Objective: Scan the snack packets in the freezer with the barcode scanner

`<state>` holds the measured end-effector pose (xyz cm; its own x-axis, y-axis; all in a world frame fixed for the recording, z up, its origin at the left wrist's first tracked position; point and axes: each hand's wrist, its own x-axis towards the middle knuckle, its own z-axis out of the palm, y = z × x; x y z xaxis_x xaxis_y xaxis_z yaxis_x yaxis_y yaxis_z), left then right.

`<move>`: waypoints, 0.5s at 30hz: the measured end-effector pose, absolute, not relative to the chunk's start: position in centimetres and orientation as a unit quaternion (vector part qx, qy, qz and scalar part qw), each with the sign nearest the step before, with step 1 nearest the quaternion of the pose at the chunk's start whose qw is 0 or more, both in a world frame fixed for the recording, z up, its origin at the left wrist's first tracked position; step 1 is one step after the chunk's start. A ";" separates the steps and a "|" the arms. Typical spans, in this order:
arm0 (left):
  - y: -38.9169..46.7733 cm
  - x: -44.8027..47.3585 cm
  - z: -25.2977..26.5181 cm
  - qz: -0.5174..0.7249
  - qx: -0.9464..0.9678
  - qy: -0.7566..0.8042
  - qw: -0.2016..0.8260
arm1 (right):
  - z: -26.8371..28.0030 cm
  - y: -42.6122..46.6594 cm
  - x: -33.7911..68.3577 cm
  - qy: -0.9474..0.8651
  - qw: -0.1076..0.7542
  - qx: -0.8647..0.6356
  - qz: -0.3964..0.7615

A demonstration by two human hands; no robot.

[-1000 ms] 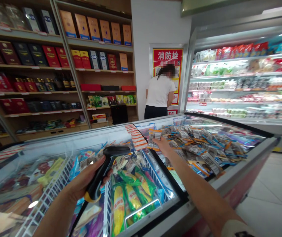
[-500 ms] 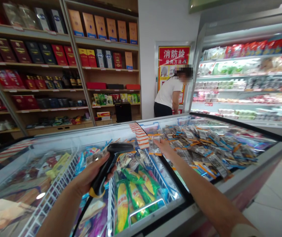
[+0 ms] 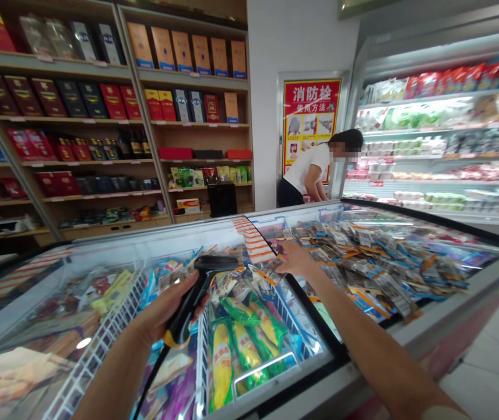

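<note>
My left hand (image 3: 175, 309) is wrapped around the handle of a black and yellow barcode scanner (image 3: 201, 286). The scanner's head points right, above the freezer's glass, and its cable hangs down at the bottom. My right hand (image 3: 297, 259) is over the freezer's middle divider with fingers spread. Just left of its thumb, a small clear packet with orange edges (image 3: 270, 268) lies tilted; whether the thumb still touches it I cannot tell. Beside and beyond this hand spreads a heap of similar packets (image 3: 363, 251) with orange and blue edges.
Under the glass, green and yellow corn packs (image 3: 245, 344) fill a white wire basket (image 3: 202, 361). An orange-striped strip (image 3: 253, 239) lies by the divider. A person in a white shirt (image 3: 302, 169) bends behind the freezer. Shelves of boxes (image 3: 183, 52) and a lit refrigerated display (image 3: 433, 140) stand behind.
My right hand has opened from its hold on a packet, and a packet now lies lower, left of the thumb. The scanner stays in my left hand. The person behind bends further right.
</note>
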<state>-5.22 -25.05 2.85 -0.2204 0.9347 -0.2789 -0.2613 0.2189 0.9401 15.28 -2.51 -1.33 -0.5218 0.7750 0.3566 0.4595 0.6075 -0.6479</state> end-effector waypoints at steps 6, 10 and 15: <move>-24.9 -5.3 2.6 0.545 0.292 0.569 0.542 | -1.6 -1.9 14.4 -0.899 0.195 -0.306 0.247; -24.8 -5.4 2.5 0.543 0.295 0.568 0.544 | -1.8 -1.5 14.8 -0.862 0.232 -0.386 0.234; -24.8 -5.3 2.4 0.546 0.300 0.570 0.536 | -2.5 -1.7 14.2 -0.691 0.372 -0.420 0.457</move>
